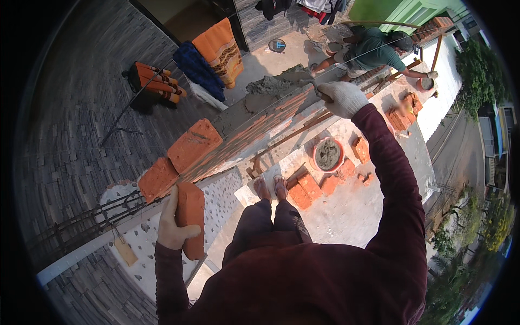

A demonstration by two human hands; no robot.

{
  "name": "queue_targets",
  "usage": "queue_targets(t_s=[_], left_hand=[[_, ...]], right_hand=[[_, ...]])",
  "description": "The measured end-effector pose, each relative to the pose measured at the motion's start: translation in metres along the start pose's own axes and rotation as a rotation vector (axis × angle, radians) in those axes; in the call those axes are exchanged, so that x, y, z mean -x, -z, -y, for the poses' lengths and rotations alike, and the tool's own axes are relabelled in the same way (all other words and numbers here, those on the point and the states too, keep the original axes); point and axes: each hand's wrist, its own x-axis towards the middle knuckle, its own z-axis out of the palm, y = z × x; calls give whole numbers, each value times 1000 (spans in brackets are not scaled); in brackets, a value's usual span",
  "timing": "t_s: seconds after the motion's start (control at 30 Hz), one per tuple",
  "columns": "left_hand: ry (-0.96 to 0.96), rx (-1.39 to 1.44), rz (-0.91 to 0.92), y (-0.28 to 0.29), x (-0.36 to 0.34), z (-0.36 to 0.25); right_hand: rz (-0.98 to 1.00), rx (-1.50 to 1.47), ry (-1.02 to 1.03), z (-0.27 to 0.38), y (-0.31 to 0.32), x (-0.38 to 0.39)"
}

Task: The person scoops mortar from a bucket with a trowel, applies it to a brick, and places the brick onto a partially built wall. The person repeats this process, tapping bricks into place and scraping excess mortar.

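My left hand (174, 230), in a pale glove, grips an orange-red brick (190, 219) along its side, next to the near end of a brick wall (254, 141). Two bricks lie end to end on that wall top: one nearer (158, 179), one farther (195, 143). Wet grey mortar (276, 89) covers the wall top beyond them. Over the mortar, my right hand (346, 99), in a white glove, is closed around what looks like a trowel; its brown handle shows at the fingers, and most of its blade is hard to make out.
By my feet stands a tub of mortar (328, 155) among loose bricks (305, 189). A co-worker (374, 51) bends over at the far right, reaching toward another bucket (426, 84). A string line runs along the wall. Rebar (92, 216) juts out at left; towels (219, 51) hang beyond.
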Motion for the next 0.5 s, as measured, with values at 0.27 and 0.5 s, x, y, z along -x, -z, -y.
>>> queue_targets(t_s=[0.27,0.5], left_hand=[[155,-56,-168,19,53,123],[287,-175,-196,12,97,191]], right_hand=[[-241,2,-274,43,-26,33],[221,-1037,-808,115,4,141]])
